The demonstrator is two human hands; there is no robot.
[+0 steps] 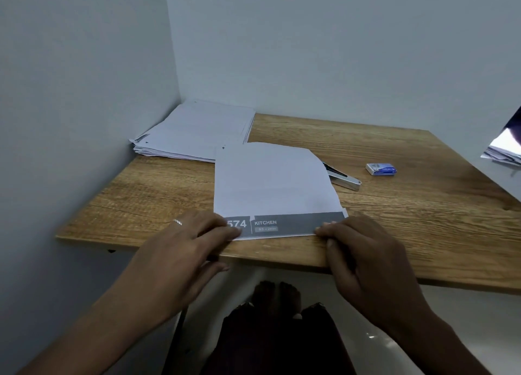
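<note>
A folded white sheet (270, 182) lies near the front of the wooden table (408, 205), its grey printed strip reading "574 KITCHEN" showing along the near edge. My left hand (191, 242) rests flat with its fingertips pressing the sheet's near left corner; a ring sits on one finger. My right hand (363, 250) has its fingers bent at the near right corner, the fingertips pressing the paper's edge against the table. A metal stapler (345, 178) lies just behind the sheet's right side, partly hidden under it.
A stack of white papers (197, 132) fills the table's far left corner against the wall. A small blue staple box (381, 169) lies to the right of the stapler. More papers (504, 151) show at the right edge. My feet (276, 293) are below the table.
</note>
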